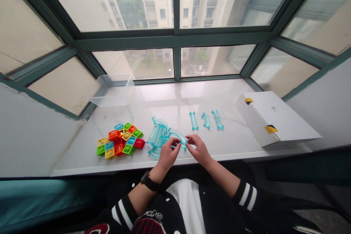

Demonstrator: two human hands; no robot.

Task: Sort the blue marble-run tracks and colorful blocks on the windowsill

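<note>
Black jacket (pixel 219 210) nearest. Right of block pile (pixel 119 144): left hand (pixel 169 152) pinching curved blue piece (pixel 176 133); right hand (pixel 200 150) at its end, grip unclear.

The hands (pixel 169 150) (pixel 200 149) partly hide a blue piece (pixel 177 134); the mark (pixel 273 108) on the box (pixel 285 120) is illegibly small.

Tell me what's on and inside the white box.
Two yellow-and-black tape pieces sit along the left edge of the white box; its top bears a small dark mark. Its inside is covered, so any contents cannot be seen.
</note>
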